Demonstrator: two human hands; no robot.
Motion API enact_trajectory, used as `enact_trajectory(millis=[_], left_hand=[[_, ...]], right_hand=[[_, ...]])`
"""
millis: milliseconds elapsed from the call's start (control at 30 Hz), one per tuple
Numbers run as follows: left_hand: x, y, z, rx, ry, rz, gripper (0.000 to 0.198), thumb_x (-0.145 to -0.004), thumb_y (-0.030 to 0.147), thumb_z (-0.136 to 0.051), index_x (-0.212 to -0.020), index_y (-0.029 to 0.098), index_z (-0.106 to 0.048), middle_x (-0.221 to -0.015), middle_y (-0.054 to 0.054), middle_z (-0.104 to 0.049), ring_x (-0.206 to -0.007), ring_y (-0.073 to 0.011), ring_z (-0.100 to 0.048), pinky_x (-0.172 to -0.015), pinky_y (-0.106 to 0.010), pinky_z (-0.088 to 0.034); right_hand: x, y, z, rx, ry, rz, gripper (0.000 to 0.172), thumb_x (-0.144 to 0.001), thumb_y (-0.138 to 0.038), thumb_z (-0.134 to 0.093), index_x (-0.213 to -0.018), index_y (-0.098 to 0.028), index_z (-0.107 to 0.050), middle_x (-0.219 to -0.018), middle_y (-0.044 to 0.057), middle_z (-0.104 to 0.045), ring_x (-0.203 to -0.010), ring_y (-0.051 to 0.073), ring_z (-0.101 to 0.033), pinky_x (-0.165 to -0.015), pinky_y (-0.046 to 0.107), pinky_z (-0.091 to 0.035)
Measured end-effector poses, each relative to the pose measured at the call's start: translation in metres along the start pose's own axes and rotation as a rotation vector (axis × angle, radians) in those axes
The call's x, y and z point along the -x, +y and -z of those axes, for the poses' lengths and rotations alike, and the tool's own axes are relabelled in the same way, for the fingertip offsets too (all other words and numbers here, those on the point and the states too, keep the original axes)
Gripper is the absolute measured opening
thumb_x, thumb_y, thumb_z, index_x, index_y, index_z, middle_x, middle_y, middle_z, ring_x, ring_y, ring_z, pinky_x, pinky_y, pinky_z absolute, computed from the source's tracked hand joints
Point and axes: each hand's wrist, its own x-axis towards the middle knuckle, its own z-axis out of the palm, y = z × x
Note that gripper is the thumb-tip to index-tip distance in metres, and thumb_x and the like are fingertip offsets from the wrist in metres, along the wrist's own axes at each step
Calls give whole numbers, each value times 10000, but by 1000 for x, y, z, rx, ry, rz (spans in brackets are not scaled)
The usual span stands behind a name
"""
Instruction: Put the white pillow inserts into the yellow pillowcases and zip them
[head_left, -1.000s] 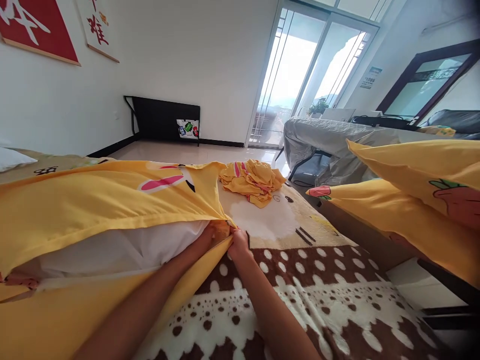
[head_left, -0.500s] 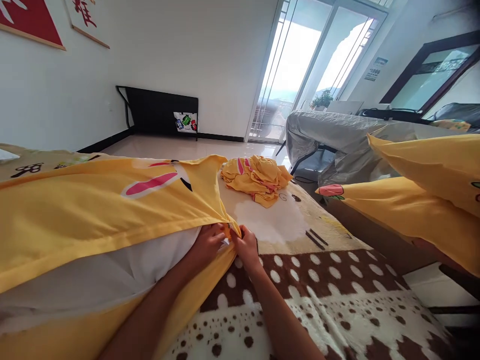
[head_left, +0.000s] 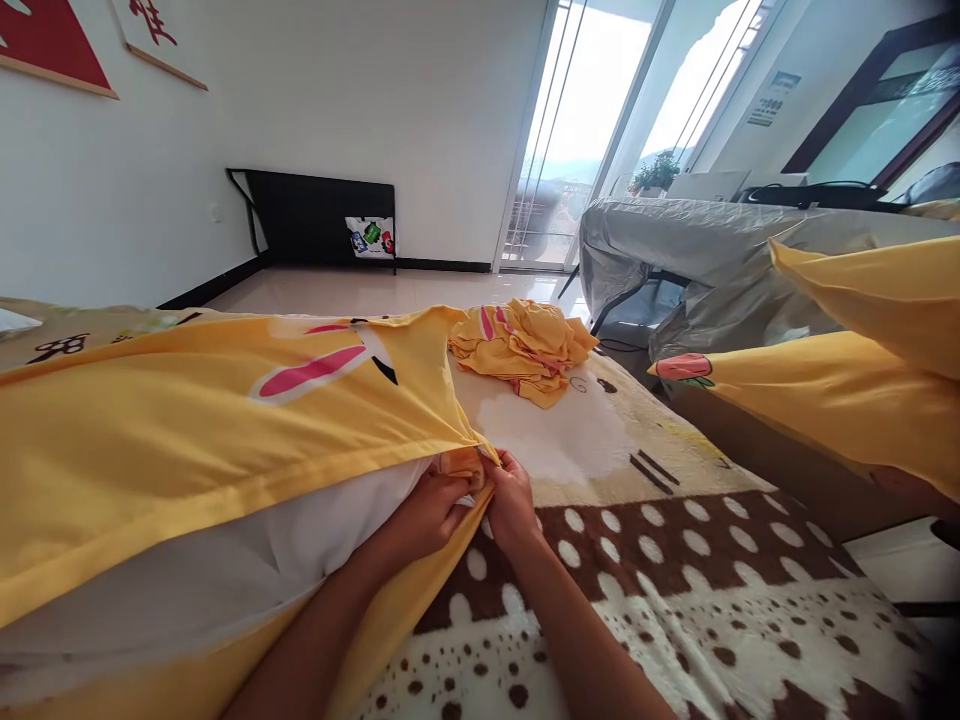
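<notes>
A yellow duvet cover (head_left: 187, 450) with a pink-and-white print lies across the bed, its long side opening gaping towards me. White quilt filling (head_left: 247, 540) shows inside the opening. My left hand (head_left: 439, 510) reaches into the gap at its right end, fingers curled on the cover's inner edge; their tips are partly hidden. My right hand (head_left: 514, 500) pinches the gathered corner of the opening from outside, close beside the left. Just beyond the hands sits a crumpled pile of yellow fabric (head_left: 525, 350).
A patterned brown-and-cream blanket (head_left: 637, 540) covers the bed. At the right, another person's hand (head_left: 915, 490) is at yellow cloth (head_left: 817, 390) held off the bed. Behind stand a plastic-covered table (head_left: 675, 230) and a black folded panel (head_left: 300, 220) against the wall.
Both hands have shifted slightly right in view, with the cover's corner. The left hand's fingers have turned, and more orange-yellow inner cloth shows above them. The view has tilted a little.
</notes>
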Motion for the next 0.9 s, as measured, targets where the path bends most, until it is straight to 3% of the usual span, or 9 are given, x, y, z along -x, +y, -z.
enact_trajectory(millis=[200,433,633,800,900], left_hand=[[0,3,5,30,-21,33,178,-819,161,-465,-794,182,-641,-922,-54,-701,-909,-216,-603,-854,-327,-439],[-3,2,1,145,39,90,203,-822,154,-455,-899,183,-640,-1037,-67,-689,-1014,-222,-593,-935,-348,-439],[-3,0,-4,188,88,56,377,-810,122,-476,-1152,198,-615,-1286,-68,-604,-1207,-239,-516,-1083,-393,-357],[-3,-4,-8,129,87,4,447,-807,77,-453,-1220,193,-579,-1343,-82,-561,-1270,-227,-476,-1116,-405,-334],[-2,-4,-9,82,61,2,409,-814,86,-454,-1183,188,-597,-1320,-95,-577,-1261,-240,-486,-1101,-414,-356]], right_hand=[[3,3,-3,-2,11,-4,391,-527,-389,-783,-757,-204,-526,-632,-45,-599,-574,121,-563,-568,251,-469],[5,-3,-2,146,-35,52,342,-584,-417,-739,-754,-192,-545,-668,-36,-588,-605,111,-528,-580,231,-437],[8,-13,0,434,-182,127,269,-585,-240,-642,-839,-185,-571,-751,-15,-617,-683,149,-545,-622,243,-440],[0,-10,6,894,-102,335,95,-621,-224,-500,-705,-208,-542,-667,-3,-595,-635,162,-509,-595,255,-370],[0,-9,7,1013,-80,391,60,-667,-248,-469,-660,-214,-518,-622,0,-576,-592,155,-476,-576,259,-334]])
